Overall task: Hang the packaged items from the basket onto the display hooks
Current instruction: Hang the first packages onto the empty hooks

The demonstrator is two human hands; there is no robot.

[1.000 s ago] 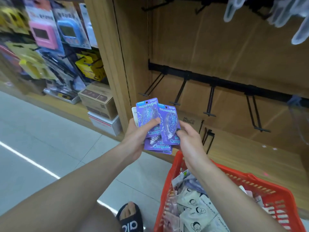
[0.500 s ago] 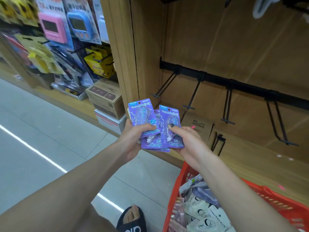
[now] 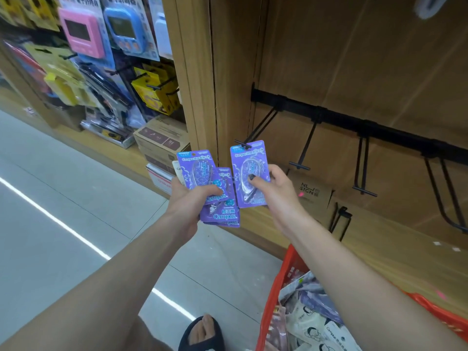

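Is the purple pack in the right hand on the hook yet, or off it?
Cannot tell. The right hand pinches the purple pack with its top at the leftmost hook tip; whether it is threaded through isn't visible.

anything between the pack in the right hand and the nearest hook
No. In the head view the pack pinched by the right hand already has its top edge at the tip of the leftmost hook; nothing lies between them.

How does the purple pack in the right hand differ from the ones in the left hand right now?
The single pack is pinched alone by the right hand, raised with its top at the leftmost hook. The stack is several packs fanned in the left hand, lower and off the hooks. Both are purple Campus packaging.
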